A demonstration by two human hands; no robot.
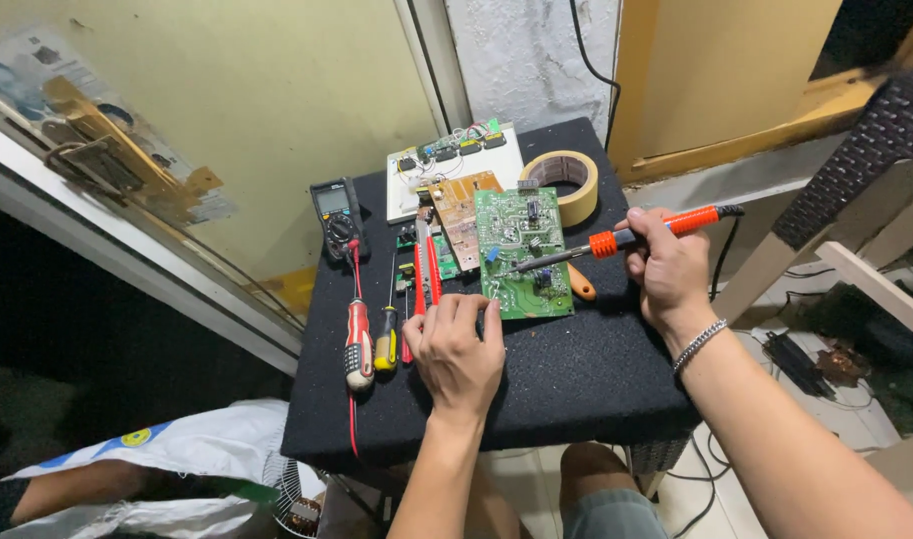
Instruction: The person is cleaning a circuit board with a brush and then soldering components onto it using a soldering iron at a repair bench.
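The right hand was clamped on an orange-handled soldering iron, its tip resting on the green circuit board that lay flat at the middle of the black tabletop. The left hand held nothing, its fingers loosely curled and touching the board's near left corner. Left of it lay 2 screwdrivers and red pliers; a multimeter and a tape roll sat farther back.
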